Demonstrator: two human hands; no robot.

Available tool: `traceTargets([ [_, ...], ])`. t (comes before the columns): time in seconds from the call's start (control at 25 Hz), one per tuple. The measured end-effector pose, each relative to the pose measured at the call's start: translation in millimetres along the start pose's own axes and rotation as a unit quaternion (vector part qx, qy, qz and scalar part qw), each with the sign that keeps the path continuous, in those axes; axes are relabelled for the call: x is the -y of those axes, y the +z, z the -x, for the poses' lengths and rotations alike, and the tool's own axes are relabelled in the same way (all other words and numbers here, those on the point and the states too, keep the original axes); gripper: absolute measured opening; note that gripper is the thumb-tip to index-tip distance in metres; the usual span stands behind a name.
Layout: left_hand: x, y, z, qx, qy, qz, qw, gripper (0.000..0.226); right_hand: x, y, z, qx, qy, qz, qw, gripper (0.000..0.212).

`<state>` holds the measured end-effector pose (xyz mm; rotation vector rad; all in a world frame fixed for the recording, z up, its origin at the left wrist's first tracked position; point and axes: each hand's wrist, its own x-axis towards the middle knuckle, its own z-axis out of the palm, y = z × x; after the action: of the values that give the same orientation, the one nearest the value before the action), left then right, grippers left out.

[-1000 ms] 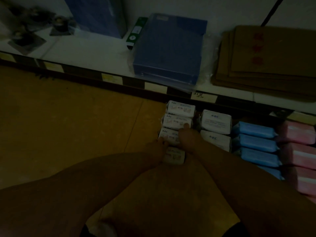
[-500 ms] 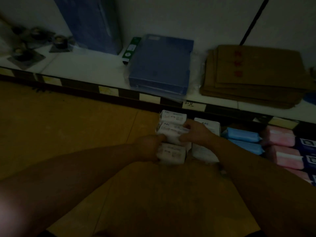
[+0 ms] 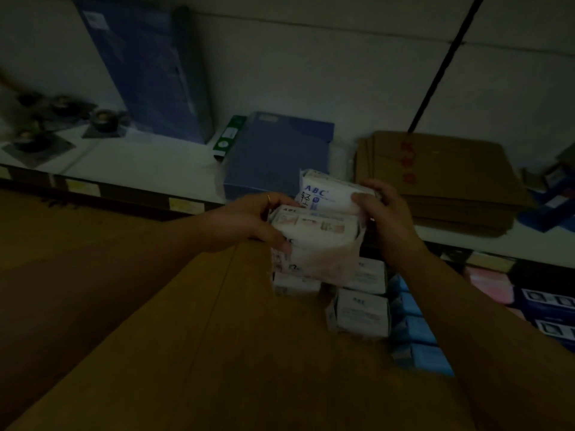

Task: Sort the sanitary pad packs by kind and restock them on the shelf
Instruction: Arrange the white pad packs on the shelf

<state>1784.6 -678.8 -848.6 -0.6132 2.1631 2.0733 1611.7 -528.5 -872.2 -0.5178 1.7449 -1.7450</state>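
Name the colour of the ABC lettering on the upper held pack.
Blue, on the white upper pack; head view.

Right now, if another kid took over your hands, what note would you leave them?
Left grip: holds the left end of a stack of white packs.
Right grip: holds its right end.
The stack is in the air, above the other packs.
Done: spare white packs, blue packs and pink packs sit in rows below.
Left: probably set the stack with its kind.
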Motion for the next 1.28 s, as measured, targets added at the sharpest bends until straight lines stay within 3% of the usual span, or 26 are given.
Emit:
traceTargets([
  [0.28,-15,-16,-14,-0.019,0.008,0.066,0.998,0.063,18,9,-13,-0.035,-0.054,-0.020,0.998,0.016],
  [0.52,-48,-8,15,-0.034,-0.021,0.140,0.989,0.054,67,19,16,-0.060,-0.029,0.013,0.998,0.008],
  [0.72,-120,-26,70,-0.027,-0.052,0.124,0.991,0.047,129,39,50,-0.062,0.007,-0.037,0.997,0.012],
  [1.0,-276,-30,151,-0.009,-0.095,0.092,0.991,0.058,294,48,94,-0.024,0.034,-0.003,0.999,0.019],
  [1.12,-358,-32,182,0.006,-0.075,0.024,0.997,0.053,380,48,115,-0.013,0.025,0.030,0.999,0.016],
  [1.28,-447,-41,218,0.005,-0.058,0.022,0.998,0.054,480,54,129,-0.035,-0.004,0.070,0.997,0.017],
])
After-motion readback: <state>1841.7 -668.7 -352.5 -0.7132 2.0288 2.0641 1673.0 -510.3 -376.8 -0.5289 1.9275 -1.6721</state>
